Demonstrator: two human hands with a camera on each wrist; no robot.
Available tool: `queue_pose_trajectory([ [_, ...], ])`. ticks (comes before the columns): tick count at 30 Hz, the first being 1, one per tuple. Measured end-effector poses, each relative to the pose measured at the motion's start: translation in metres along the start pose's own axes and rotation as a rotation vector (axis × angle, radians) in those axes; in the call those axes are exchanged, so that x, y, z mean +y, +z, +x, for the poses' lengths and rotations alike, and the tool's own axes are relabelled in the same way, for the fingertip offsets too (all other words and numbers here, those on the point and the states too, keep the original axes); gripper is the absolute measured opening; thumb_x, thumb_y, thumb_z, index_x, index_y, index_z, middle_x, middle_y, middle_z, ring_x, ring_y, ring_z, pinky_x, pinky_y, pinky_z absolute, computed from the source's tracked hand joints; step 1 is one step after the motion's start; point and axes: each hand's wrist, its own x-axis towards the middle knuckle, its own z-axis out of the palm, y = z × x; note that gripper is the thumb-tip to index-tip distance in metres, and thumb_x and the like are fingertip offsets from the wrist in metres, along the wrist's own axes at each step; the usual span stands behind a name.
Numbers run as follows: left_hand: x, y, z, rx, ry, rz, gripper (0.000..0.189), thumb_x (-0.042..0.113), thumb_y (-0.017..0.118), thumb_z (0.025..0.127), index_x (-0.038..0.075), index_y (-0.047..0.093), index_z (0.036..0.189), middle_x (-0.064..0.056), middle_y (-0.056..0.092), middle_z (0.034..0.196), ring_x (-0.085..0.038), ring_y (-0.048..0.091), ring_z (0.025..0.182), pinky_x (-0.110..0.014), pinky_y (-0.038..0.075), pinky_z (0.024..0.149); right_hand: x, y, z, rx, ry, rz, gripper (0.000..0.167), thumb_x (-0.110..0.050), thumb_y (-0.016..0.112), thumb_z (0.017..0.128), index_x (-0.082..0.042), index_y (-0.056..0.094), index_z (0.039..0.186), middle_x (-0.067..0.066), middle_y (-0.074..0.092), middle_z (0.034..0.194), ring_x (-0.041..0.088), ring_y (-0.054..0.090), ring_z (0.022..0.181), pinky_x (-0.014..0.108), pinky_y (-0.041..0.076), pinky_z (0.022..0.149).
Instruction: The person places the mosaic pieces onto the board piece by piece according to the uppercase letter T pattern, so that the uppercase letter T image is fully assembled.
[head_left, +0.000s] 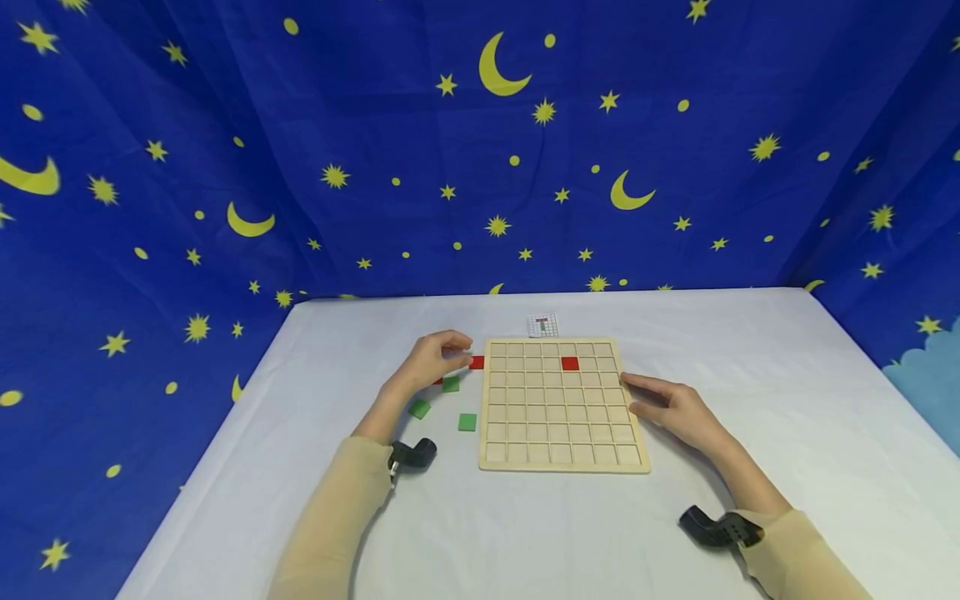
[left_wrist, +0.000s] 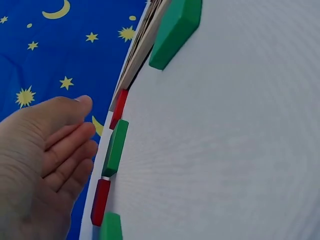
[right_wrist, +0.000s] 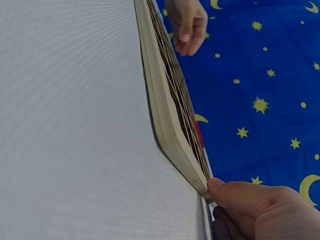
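My left hand [head_left: 433,360] hovers by the upper left of a wooden grid board [head_left: 566,467], its fingers loosely bent and nothing visible between them. Close to its fingertips, a red square tile [head_left: 477,362] lies beside the board's left edge. Another red tile [left_wrist: 101,202] is partly hidden by this hand in the head view. Green tiles [head_left: 467,422] lie around and below it on the table. Inside the grid, one red tile [head_left: 570,364] sits in the second row from the top. My right hand [head_left: 678,410] touches the board's right edge with thumb and forefinger.
A small printed card [head_left: 542,325] with a red and green pattern on a grid lies just behind the board. White cloth [head_left: 555,533] covers the table. Blue curtain [head_left: 420,150] with yellow moons and stars hangs behind and at both sides.
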Motion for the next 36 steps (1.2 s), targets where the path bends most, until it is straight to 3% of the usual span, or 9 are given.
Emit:
queue_pose_trajectory([
  [10,-0.014,0.012,-0.001,0.018,0.03,0.051,0.033,0.013,0.07,0.086,0.005,0.064,0.117,-0.005,0.066,0.109,-0.02,0.059,0.104,-0.035,0.046,0.092,0.001,0.001,-0.001,-0.002,-0.011,-0.003,0.05,-0.023,0.068,0.088,-0.005,0.054,0.133,0.013,0.05,0.136,0.038,0.038,0.129,0.053,0.031,0.104],
  [17,-0.014,0.016,-0.002,0.028,0.042,0.105,0.032,0.012,0.071,0.085,0.007,0.065,0.116,-0.003,0.066,0.111,-0.02,0.058,0.107,-0.034,0.044,0.095,0.002,0.001,-0.001,-0.005,-0.007,-0.009,0.051,-0.024,0.068,0.088,-0.005,0.054,0.133,0.013,0.05,0.136,0.038,0.038,0.129,0.054,0.031,0.103],
  [26,-0.016,0.019,-0.003,0.063,0.064,0.109,0.031,0.012,0.071,0.085,0.008,0.066,0.115,-0.004,0.067,0.108,-0.021,0.058,0.106,-0.035,0.045,0.095,0.001,0.0,-0.001,-0.001,-0.001,-0.017,0.051,-0.024,0.068,0.088,-0.006,0.054,0.133,0.013,0.05,0.136,0.038,0.037,0.13,0.054,0.03,0.104],
  [36,-0.013,0.015,-0.001,0.042,0.012,0.069,0.031,0.012,0.07,0.086,0.006,0.065,0.116,-0.006,0.067,0.109,-0.021,0.06,0.104,-0.036,0.045,0.094,0.0,0.0,-0.001,0.003,0.017,-0.008,0.05,-0.022,0.068,0.088,-0.006,0.054,0.134,0.013,0.05,0.137,0.038,0.036,0.13,0.054,0.03,0.104],
])
